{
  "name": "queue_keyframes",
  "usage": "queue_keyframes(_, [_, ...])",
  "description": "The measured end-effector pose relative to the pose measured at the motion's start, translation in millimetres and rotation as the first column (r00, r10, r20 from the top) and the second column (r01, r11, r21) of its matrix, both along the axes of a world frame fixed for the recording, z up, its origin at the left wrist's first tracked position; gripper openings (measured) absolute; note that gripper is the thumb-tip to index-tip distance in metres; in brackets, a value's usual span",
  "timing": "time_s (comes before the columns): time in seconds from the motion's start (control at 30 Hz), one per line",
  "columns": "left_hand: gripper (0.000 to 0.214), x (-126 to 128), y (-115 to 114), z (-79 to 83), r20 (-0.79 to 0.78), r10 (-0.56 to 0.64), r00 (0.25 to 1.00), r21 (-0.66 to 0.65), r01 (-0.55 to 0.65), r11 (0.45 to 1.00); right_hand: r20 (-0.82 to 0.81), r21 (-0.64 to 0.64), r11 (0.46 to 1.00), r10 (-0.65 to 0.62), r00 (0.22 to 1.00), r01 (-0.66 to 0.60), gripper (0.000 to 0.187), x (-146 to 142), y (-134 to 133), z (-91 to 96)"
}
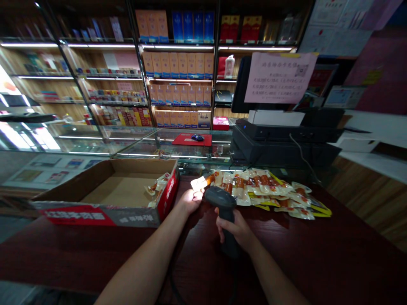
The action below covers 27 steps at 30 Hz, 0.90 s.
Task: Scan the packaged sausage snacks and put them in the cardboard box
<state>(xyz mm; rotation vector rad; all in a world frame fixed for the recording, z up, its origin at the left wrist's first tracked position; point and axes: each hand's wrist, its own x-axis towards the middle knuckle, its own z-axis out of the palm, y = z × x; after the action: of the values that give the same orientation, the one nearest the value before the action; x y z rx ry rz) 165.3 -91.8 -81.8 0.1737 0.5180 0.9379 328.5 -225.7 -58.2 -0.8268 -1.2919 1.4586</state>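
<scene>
One packet (203,182), seemingly sausage, pinched in left hand (191,201), jutting beyond the grip, scanner (226,211) clasped in right hand (238,228)

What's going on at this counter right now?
A person's right hand grips a handheld scanner, aimed at a wrapped snack in the left hand; bright light falls on that packet. More packets lie piled on the dark red tabletop to the right. To the left stands an open cardboard box with some packets at its right end.

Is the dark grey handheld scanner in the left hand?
No: the right hand grips the scanner; the left hand holds a small plastic packet.
</scene>
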Motion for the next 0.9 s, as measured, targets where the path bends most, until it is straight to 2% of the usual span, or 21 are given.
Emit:
queue_keyframes(0.17, [0.023, 2.4, -5.8, 4.7, -0.077, 0.01, 0.997, 0.088, -0.004, 0.996, -0.009, -0.035, 0.999, -0.015, 1.0, 0.014, 0.04, -2.1, -1.3, 2.2])
queue_keyframes(0.3, [0.013, 1.3, -13.1, 25.4, -0.165, 0.085, 0.983, 0.271, -0.038, 0.962, -0.031, -0.055, 0.998, -0.035, 0.999, 0.033, 0.043, -6.8, -1.0, 4.3])
queue_keyframes(0.43, [0.011, -14.9, -23.2, 60.2, -0.24, 0.294, 0.925, 0.48, -0.15, 0.864, -0.01, -0.058, 0.998, -0.015, 1.0, 0.015, 0.04, -19.9, -0.6, 18.8])
queue_keyframes(0.57, [0.023, -55.0, -34.0, 89.8, -0.338, 0.503, 0.796, 0.64, -0.198, 0.743, -0.045, -0.037, 0.999, 0.011, 0.999, -0.012, 0.037, -42.6, 3.7, 38.1])
queue_keyframes(0.63, [0.024, -82.6, -36.6, 97.2, -0.418, 0.606, 0.676, 0.683, -0.205, 0.701, -0.076, -0.033, 0.999, 0.031, 0.997, -0.034, 0.037, -56.5, 7.9, 44.2])
queue_keyframes(0.7, [0.02, -111.8, -36.5, 99.6, -0.517, 0.694, 0.501, 0.716, -0.193, 0.671, -0.097, -0.042, 0.997, 0.058, 0.994, -0.062, 0.037, -71.2, 12.4, 47.1])
queue_keyframes(0.8, [0.012, -150.7, -33.3, 96.4, -0.632, 0.763, 0.137, 0.761, -0.076, 0.644, -0.116, -0.058, 0.992, 0.109, 0.987, -0.116, 0.036, -92.9, 17.5, 47.3])
queue_keyframes(0.9, [0.01, -174.3, -30.6, 88.9, -0.659, 0.724, -0.204, 0.715, 0.132, 0.687, -0.121, -0.088, 0.983, 0.15, 0.981, -0.162, 0.036, -110.2, 19.4, 46.2])
